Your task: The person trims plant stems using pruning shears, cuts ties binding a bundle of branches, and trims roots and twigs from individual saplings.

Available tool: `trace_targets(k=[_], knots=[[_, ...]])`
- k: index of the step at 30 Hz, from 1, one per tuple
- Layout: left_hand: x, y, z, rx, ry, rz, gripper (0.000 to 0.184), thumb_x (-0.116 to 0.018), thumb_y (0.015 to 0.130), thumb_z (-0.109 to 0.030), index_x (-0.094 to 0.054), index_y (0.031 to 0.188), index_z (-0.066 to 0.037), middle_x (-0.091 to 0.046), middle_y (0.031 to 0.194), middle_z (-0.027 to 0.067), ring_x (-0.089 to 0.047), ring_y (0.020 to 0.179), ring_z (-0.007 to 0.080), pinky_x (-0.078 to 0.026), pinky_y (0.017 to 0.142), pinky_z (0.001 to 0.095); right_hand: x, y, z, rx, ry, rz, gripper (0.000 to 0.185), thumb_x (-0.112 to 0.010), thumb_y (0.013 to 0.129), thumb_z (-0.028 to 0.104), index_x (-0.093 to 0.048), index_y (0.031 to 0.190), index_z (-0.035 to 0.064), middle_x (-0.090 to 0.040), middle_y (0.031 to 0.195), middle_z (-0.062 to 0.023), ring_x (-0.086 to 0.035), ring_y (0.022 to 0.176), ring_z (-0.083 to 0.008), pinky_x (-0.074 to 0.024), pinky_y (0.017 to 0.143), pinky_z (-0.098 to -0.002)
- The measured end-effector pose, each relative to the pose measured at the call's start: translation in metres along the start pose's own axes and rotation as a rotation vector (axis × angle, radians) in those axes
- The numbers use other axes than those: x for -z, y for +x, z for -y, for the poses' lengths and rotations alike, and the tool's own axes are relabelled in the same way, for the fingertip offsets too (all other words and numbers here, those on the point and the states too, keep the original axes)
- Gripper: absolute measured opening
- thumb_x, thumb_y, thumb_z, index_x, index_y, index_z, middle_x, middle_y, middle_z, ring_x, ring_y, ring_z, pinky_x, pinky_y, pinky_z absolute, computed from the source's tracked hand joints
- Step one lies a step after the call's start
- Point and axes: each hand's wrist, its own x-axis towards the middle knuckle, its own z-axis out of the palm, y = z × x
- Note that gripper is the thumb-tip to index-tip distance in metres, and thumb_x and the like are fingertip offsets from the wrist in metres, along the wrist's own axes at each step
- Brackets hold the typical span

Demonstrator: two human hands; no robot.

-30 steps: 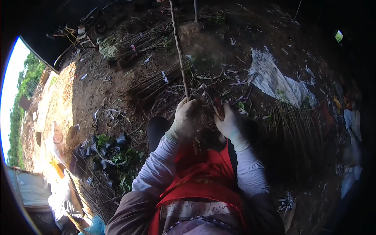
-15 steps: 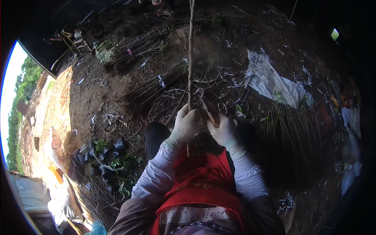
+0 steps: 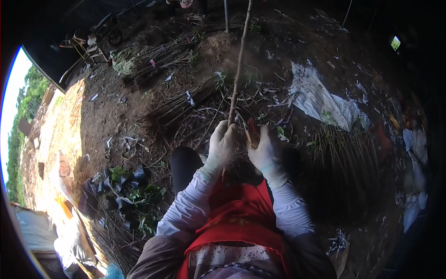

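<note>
My left hand (image 3: 221,145), in a pale glove, is closed around a long thin stick (image 3: 238,76). The stick rises past the top of the view, leaning slightly right, and its lower end shows below my fist over the red apron (image 3: 241,209). Just to the right, my right hand (image 3: 265,151), also gloved, is wrapped around a tool with reddish-orange handles (image 3: 252,135), which looks like pruning shears. Its tip lies close to the stick, and I cannot tell whether they touch.
Bundled sticks (image 3: 179,103) lie ahead on the dirt, with more sticks (image 3: 346,160) at the right. A dirty white sack (image 3: 320,97) is spread at the front right. Dark bags with leafy cuttings (image 3: 134,193) sit at the left. Part of another person (image 3: 186,3) shows at the top.
The stick's upper end has swung from left to right, and its lower end has shifted left. My right hand has turned, bringing the tool more upright. Both hands still hold their things.
</note>
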Motion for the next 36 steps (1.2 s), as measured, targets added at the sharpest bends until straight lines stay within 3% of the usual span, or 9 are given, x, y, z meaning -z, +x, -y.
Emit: trace_targets(k=[4, 7, 8, 12, 15, 21, 25, 29, 36], knots=[[-0.001, 0.003, 0.009, -0.119, 0.230, -0.129, 0.012, -0.052, 0.089, -0.013, -0.054, 0.087, -0.002, -0.050, 0.069, 0.0039, -0.050, 0.062, 0.0129, -0.041, 0.056, 0.0295, 0.003, -0.001, 0.004, -0.005, -0.018, 0.006, 0.031, -0.070, 0.069, 0.019, -0.048, 0.085, 0.0028, -0.059, 0.075, -0.0197, -0.060, 0.071, -0.0385, -0.0485, 0.063, -0.0452], [0.005, 0.009, 0.018, -0.437, 0.582, -0.217, 0.015, -0.053, 0.090, -0.017, -0.054, 0.092, -0.002, -0.049, 0.069, 0.0010, -0.049, 0.063, 0.0102, -0.042, 0.057, 0.0271, 0.002, -0.003, 0.006, -0.045, -0.010, 0.050, 0.028, -0.067, 0.073, 0.022, -0.050, 0.086, 0.0030, -0.059, 0.073, -0.0202, -0.060, 0.069, -0.0395, -0.0478, 0.061, -0.0467], [0.005, 0.006, 0.017, -0.457, 0.686, -0.264, 0.014, -0.055, 0.086, -0.014, -0.053, 0.091, -0.001, -0.051, 0.075, 0.0085, -0.052, 0.069, 0.0210, -0.043, 0.063, 0.0338, 0.000, -0.005, 0.005, -0.081, -0.004, 0.086, 0.028, -0.065, 0.076, 0.024, -0.051, 0.086, 0.0030, -0.059, 0.073, -0.0205, -0.060, 0.069, -0.0398, -0.0468, 0.061, -0.0471], [0.000, 0.003, 0.013, -0.530, 0.779, -0.344, 0.011, -0.055, 0.084, -0.012, -0.053, 0.088, -0.002, -0.051, 0.082, 0.0141, -0.051, 0.070, 0.0313, -0.043, 0.064, 0.0370, -0.007, -0.014, 0.002, -0.186, 0.041, 0.145, 0.025, -0.063, 0.078, 0.027, -0.055, 0.087, 0.0050, -0.058, 0.062, -0.0191, -0.061, 0.065, -0.0376, -0.0473, 0.059, -0.0465], [0.006, 0.009, 0.029, -0.513, 0.786, -0.319, 0.010, -0.054, 0.086, -0.010, -0.051, 0.086, -0.001, -0.051, 0.080, 0.0099, -0.050, 0.066, 0.0205, -0.042, 0.059, 0.0320, -0.005, -0.015, -0.003, -0.223, 0.142, 0.142, 0.024, -0.063, 0.077, 0.027, -0.058, 0.087, 0.0057, -0.058, 0.061, -0.0185, -0.062, 0.064, -0.0345, -0.0475, 0.057, -0.0430], [0.000, 0.011, 0.036, -0.294, 0.180, -0.126, 0.028, -0.048, 0.091, -0.007, -0.048, 0.119, -0.004, -0.049, 0.084, -0.0030, -0.042, 0.065, 0.0023, -0.038, 0.054, 0.0188, 0.001, -0.007, -0.012, -0.335, 0.388, 0.163, 0.025, -0.062, 0.078, 0.025, -0.053, 0.081, 0.0021, -0.059, 0.065, -0.0175, -0.060, 0.062, -0.0350, -0.0473, 0.059, -0.0415], [-0.004, 0.006, 0.033, -0.126, -0.172, -0.038, 0.038, -0.049, 0.092, -0.007, -0.043, 0.130, -0.008, -0.047, 0.078, -0.0056, -0.039, 0.056, 0.0009, -0.034, 0.047, 0.0170, -0.001, -0.006, -0.014, -0.297, 0.347, 0.199, 0.029, -0.062, 0.078, 0.025, -0.055, 0.097, 0.0033, -0.061, 0.074, -0.0183, -0.063, 0.071, -0.0327, -0.0475, 0.064, -0.0401], [-0.002, 0.001, 0.031, -0.103, -0.109, -0.025, 0.035, -0.050, 0.093, -0.011, -0.045, 0.128, -0.007, -0.047, 0.077, -0.0071, -0.039, 0.056, 0.0002, -0.034, 0.047, 0.0161, -0.013, -0.003, -0.015, -0.232, 0.433, 0.149, 0.026, -0.064, 0.077, 0.026, -0.052, 0.087, 0.0052, -0.061, 0.070, -0.0181, -0.061, 0.071, -0.0388, -0.0480, 0.061, -0.0449], [-0.007, -0.004, 0.029, -0.073, -0.071, -0.081, 0.034, -0.049, 0.092, -0.008, -0.049, 0.126, -0.004, -0.049, 0.080, -0.0076, -0.038, 0.059, -0.0017, -0.032, 0.050, 0.0139, -0.013, 0.000, -0.009, -0.250, 0.440, 0.182, 0.023, -0.061, 0.079, 0.022, -0.055, 0.090, 0.0031, -0.058, 0.071, -0.0159, -0.060, 0.067, -0.0294, -0.0462, 0.063, -0.0379]])
